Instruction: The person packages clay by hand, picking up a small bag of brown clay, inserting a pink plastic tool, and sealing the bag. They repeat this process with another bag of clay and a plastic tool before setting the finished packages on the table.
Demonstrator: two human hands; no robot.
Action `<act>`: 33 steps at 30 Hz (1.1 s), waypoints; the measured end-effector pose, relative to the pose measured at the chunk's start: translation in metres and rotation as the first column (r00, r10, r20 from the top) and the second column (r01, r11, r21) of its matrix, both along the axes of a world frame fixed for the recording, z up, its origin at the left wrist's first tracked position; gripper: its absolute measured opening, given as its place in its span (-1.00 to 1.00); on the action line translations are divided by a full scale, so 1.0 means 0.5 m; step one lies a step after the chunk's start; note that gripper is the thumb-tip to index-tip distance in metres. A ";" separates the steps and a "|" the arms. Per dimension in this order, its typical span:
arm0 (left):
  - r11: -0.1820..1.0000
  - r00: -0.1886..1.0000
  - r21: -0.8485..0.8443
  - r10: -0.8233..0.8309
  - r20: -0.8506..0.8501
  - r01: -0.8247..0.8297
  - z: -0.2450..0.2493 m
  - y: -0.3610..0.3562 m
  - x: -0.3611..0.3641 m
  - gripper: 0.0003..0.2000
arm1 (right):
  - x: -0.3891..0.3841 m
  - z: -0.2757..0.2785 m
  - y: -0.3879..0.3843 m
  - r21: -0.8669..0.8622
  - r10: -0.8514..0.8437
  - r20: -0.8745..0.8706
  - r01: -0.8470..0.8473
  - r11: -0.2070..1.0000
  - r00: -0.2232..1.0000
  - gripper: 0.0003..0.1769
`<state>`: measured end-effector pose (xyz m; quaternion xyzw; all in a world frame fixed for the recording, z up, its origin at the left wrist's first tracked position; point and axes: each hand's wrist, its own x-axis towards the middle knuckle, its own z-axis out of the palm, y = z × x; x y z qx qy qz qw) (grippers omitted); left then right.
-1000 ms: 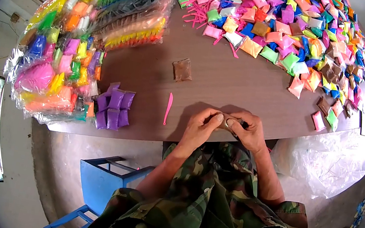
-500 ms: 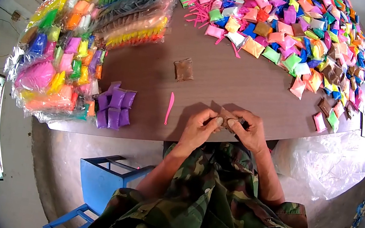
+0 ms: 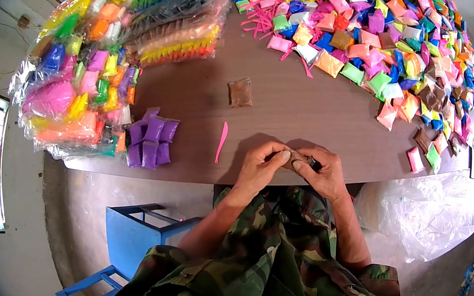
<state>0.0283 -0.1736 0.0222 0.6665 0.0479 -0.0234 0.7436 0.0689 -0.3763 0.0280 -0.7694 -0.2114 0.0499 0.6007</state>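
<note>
Between my two hands, close to the table's front edge, is a small brown packet (image 3: 293,161), mostly covered by fingers. My left hand (image 3: 262,163) pinches its left end with thumb and forefinger. On the other end, my right hand (image 3: 322,171) presses with its thumb on top and its fingers curled behind. Left of my hands lies a pink plastic knife-shaped tool (image 3: 221,142). Farther back, another brown packet (image 3: 240,93) rests flat on the table. A cluster of purple packets (image 3: 152,139) sits at the left near the front edge.
Clear bags of colourful packets (image 3: 176,6) pile up on the table's left. A large heap of loose packets (image 3: 380,40) covers the back right, with pink tools (image 3: 261,20) beside it. A blue stool (image 3: 134,237) stands below left; a clear plastic bag (image 3: 427,211) hangs at right.
The brown packet's raised corner between my hands has gone down, and the packet is more covered by my fingers. Both hands stay in nearly the same place. The view has shifted slightly.
</note>
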 end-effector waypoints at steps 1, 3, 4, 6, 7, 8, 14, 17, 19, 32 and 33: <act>0.999 1.000 0.034 -0.005 0.005 0.005 0.002 0.001 0.000 -0.77 | 0.000 -0.003 -0.001 0.002 -0.002 0.002 0.002 1.000 1.000 -0.69; 0.998 1.000 0.069 -0.015 0.010 0.014 0.015 -0.001 -0.002 -0.77 | 0.000 -0.011 -0.002 0.073 -0.006 0.001 0.006 0.997 1.000 -0.69; 0.998 0.999 0.068 -0.011 -0.035 0.013 0.031 -0.004 -0.006 -0.79 | -0.002 -0.011 -0.003 0.073 -0.008 0.001 0.008 0.997 1.000 -0.69; 0.998 0.997 0.069 -0.004 -0.080 0.010 0.036 -0.005 -0.008 -0.80 | -0.002 -0.011 -0.002 0.169 -0.042 -0.148 0.067 0.983 0.988 -0.69; 0.994 0.999 0.104 -0.012 -0.032 0.015 0.027 -0.004 -0.008 -0.81 | -0.002 -0.012 -0.001 0.170 -0.038 -0.149 0.063 0.983 0.988 -0.69; 0.990 1.000 0.139 -0.020 0.015 0.018 0.018 -0.001 -0.009 -0.80 | -0.002 -0.011 0.001 0.177 -0.024 -0.143 0.050 0.983 0.989 -0.70; 0.990 0.997 0.128 -0.053 -0.047 0.059 0.004 0.016 -0.006 -0.82 | -0.003 0.004 -0.001 0.149 0.039 -0.120 -0.021 0.989 0.992 -0.69; 0.992 0.995 0.092 -0.077 -0.067 0.083 0.005 0.018 -0.007 -0.80 | -0.007 -0.005 -0.001 0.154 0.008 -0.176 0.020 0.988 0.984 -0.68; 0.994 0.996 0.086 -0.063 -0.067 0.069 0.016 0.011 -0.007 -0.79 | -0.008 -0.008 0.000 0.169 -0.013 -0.244 0.056 0.984 0.970 -0.67; 0.964 0.998 0.260 -0.060 0.003 0.058 0.016 0.003 -0.008 -0.82 | -0.004 -0.007 -0.001 0.006 -0.027 -0.096 0.028 1.000 0.995 -0.65; 0.964 0.998 0.259 -0.061 0.002 0.058 0.012 0.006 -0.007 -0.82 | -0.003 -0.010 -0.001 0.026 -0.007 -0.162 0.011 1.000 0.987 -0.68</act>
